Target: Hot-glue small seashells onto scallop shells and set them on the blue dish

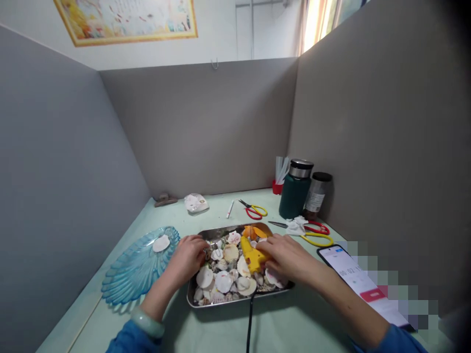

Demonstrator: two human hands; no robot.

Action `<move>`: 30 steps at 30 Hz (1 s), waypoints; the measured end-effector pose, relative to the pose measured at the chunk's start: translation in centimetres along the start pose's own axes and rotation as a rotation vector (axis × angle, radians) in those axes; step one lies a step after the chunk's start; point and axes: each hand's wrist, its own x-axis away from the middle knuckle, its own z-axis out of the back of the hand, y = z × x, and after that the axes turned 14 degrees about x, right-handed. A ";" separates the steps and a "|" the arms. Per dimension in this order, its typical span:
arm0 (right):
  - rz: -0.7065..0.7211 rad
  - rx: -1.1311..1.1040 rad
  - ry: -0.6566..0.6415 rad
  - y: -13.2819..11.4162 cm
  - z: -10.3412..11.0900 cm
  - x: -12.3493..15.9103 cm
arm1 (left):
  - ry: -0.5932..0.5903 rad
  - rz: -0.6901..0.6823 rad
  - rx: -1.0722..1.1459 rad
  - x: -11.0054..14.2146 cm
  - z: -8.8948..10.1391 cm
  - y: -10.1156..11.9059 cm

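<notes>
A metal tray (209, 306) filled with shells lies in front of me. White scallop shells (223, 282) and small snail shells cover most of it. My left hand (189, 257) reaches over the tray's left edge, its fingers curled down among the shells; whatever they hold is hidden. At the right side, my right hand (283, 255) has its fingers closed at the side of a yellow glue gun (253, 256), which is tilted over the shells. A black cord (250, 318) runs toward me from the tray. Orange shell-like pieces (253, 232) sit at the tray's back.
A blue shell-shaped glass dish (128, 274) with a white shell (161, 243) stands left. Scissors (253, 211), a second pair (316, 235) with white tissue, a green flask (295, 191), a jar (318, 196) and a phone (353, 274) are behind and right. Grey partitions (202, 132) surround the table.
</notes>
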 end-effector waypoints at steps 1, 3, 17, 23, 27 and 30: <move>0.003 0.001 -0.003 -0.1 0.0 0.0 | -0.021 -0.012 -0.029 -0.2 -0.1 0.3; 0.006 0.004 -0.007 -0.2 0.0 0.0 | -0.070 -0.031 -0.090 -0.7 -0.4 0.8; -0.002 0.034 -0.014 -0.2 -1.0 -0.2 | -0.131 -0.015 -0.257 -1.7 -0.4 1.0; -0.007 0.042 -0.002 -0.4 -1.2 -0.3 | -0.187 -0.090 -0.219 -2.7 -0.8 2.0; -0.006 0.012 0.026 -0.3 -1.0 -0.1 | -0.145 -0.104 -0.180 -3.4 -0.9 2.1; -0.019 -0.103 0.069 0.5 -0.6 0.6 | -0.096 -0.077 -0.114 -3.3 -0.5 1.9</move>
